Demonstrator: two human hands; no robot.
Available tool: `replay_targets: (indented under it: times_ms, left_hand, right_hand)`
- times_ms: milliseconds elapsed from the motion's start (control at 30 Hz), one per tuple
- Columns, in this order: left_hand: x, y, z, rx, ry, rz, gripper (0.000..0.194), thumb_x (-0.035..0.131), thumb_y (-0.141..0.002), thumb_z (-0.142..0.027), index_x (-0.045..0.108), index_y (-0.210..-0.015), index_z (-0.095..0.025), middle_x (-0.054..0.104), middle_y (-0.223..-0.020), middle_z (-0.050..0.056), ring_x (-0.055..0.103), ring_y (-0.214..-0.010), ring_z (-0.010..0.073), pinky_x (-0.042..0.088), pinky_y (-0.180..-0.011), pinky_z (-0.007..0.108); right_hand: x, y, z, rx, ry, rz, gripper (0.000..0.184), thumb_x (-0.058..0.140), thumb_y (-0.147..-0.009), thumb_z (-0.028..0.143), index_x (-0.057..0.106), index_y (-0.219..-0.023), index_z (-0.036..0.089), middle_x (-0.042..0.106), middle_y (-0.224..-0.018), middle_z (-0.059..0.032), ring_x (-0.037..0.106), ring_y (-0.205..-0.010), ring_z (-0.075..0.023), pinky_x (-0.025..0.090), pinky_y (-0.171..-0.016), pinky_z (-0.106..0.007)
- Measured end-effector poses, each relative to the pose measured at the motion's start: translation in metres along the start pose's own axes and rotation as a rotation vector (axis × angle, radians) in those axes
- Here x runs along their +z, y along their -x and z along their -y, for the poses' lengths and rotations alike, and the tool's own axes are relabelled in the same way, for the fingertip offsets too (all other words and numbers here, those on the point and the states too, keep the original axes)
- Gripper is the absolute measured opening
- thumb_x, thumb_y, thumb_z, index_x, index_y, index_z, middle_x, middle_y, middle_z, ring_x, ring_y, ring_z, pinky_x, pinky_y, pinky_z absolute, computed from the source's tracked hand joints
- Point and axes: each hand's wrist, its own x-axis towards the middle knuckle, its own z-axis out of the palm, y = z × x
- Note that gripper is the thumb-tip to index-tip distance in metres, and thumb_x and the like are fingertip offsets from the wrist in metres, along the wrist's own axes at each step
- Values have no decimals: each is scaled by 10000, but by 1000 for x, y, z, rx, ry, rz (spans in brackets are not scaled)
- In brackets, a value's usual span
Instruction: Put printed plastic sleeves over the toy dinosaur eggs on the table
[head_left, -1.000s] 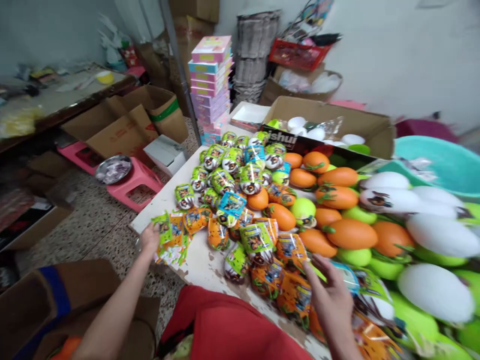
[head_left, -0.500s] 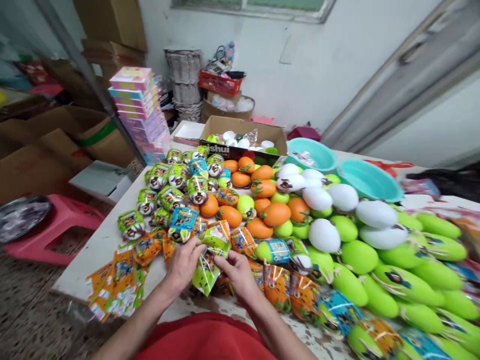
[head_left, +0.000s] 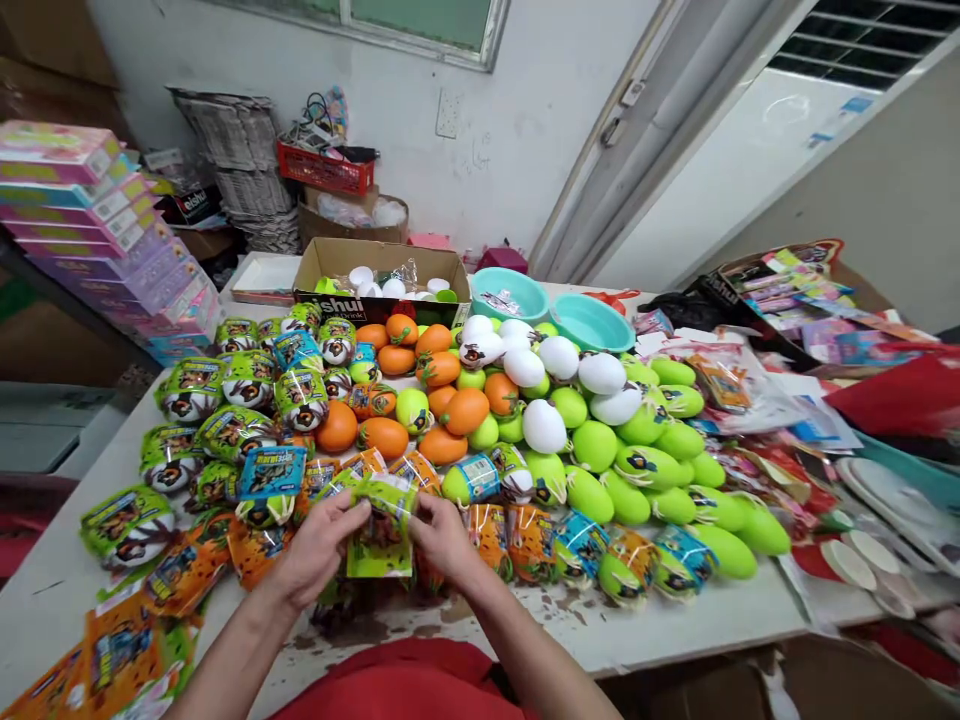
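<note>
Between my two hands is a green printed plastic wrapper [head_left: 381, 545], held up by its top edge near the front of the table. My left hand [head_left: 322, 540] pinches its left side, and my right hand [head_left: 442, 535] grips the right side. Just beyond lie orange wrappers and a green egg with a blue sleeve [head_left: 471, 480]. Left of my left hand rests a blue-wrapped egg [head_left: 271, 478], near loose orange wrappers [head_left: 120, 640]. A row of wrapped eggs [head_left: 532, 540] runs rightward from my right hand.
Orange [head_left: 465, 411], white [head_left: 545, 427] and green eggs [head_left: 592, 445] cover the middle of the table. Behind them stand an open cardboard box [head_left: 382, 308] and two turquoise basins [head_left: 592, 322]. Stacked pink boxes [head_left: 112, 230] rise at the left. Packaging clutters the right end.
The view has swung to the right, bringing the table's right end into sight. My hands still hold the green wrapper, which now hangs straighter with its printed face toward me.
</note>
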Motion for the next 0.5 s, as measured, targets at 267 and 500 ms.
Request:
replay_targets:
  times_ms: [267, 500]
  left_hand:
    - [3, -12, -7, -35, 411, -93, 273, 721, -772, -223, 665, -1039, -204, 735, -990, 29, 686, -902, 153, 544, -804, 225]
    - [-7, -16, -3, -56, 435, -235, 489, 766, -699, -143, 611, -1157, -220, 702, -1113, 51, 656, -1047, 204, 549, -878, 285]
  right_hand:
    - [-83, -67, 19, -212, 401, -138, 358, 534, -851, 414, 596, -1106, 171, 665, -1017, -92, 627, -837, -216, 526, -728, -339]
    - [-171, -221, 59, -407, 1033, -193, 612, 473, -773, 53, 406, -1373, 156, 324, -1480, -166, 217, -1367, -369, 257, -1074, -535]
